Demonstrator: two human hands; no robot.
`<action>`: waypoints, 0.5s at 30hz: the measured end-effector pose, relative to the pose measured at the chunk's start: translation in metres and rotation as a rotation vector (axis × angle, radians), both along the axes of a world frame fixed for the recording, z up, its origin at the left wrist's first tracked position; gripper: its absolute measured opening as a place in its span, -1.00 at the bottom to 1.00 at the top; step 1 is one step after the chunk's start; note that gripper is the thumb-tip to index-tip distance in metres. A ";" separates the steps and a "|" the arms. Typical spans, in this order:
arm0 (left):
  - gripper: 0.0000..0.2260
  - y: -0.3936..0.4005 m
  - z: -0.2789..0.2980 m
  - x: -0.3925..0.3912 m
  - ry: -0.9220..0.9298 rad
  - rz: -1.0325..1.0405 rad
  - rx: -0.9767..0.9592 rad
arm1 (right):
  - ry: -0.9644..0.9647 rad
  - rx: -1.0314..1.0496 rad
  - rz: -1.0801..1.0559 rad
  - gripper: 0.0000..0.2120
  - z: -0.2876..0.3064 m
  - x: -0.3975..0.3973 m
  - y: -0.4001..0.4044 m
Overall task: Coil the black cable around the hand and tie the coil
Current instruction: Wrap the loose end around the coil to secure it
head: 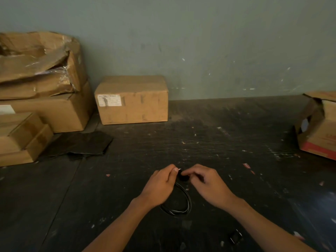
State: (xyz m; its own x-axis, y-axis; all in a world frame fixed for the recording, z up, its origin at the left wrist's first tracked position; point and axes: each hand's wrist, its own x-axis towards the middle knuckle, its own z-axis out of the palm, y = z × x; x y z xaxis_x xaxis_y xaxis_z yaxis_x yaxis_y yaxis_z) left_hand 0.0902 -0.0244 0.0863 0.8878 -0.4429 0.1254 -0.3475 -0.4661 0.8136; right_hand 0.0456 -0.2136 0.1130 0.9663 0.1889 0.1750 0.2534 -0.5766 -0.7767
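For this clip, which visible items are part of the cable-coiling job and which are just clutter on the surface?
In the job:
- black cable, already looped into a coil
- left hand and right hand, pinching the coil's top

Lying about:
- sealed cardboard box
- stacked boxes
- open box
- black sheets
- small black object

Black cable, coiled, pinched at the top between my hands

The black cable [183, 202] hangs in a loose loop of several glossy strands, its lower curve near the dark table; the top looks bunched, perhaps wrapped, where my fingers meet
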 end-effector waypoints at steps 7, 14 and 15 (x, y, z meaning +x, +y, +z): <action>-0.77 -0.008 0.010 -0.002 -0.057 0.027 -0.089 | 0.018 0.176 -0.089 -0.79 0.011 0.001 0.008; -0.79 -0.010 0.012 -0.003 -0.130 0.041 0.011 | -0.090 0.060 -0.048 -0.90 0.018 0.008 0.010; -0.81 -0.011 0.012 -0.003 -0.150 0.036 0.042 | -0.099 0.013 -0.026 -0.89 0.019 0.009 0.008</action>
State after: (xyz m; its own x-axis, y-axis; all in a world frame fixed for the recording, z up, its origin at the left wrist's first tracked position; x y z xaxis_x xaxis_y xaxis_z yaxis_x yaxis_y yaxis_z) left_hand 0.0871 -0.0350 0.0982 0.8758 -0.4186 0.2403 -0.4464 -0.5127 0.7334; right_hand 0.0550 -0.2051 0.1321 0.9486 0.1615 0.2720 0.3145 -0.5742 -0.7559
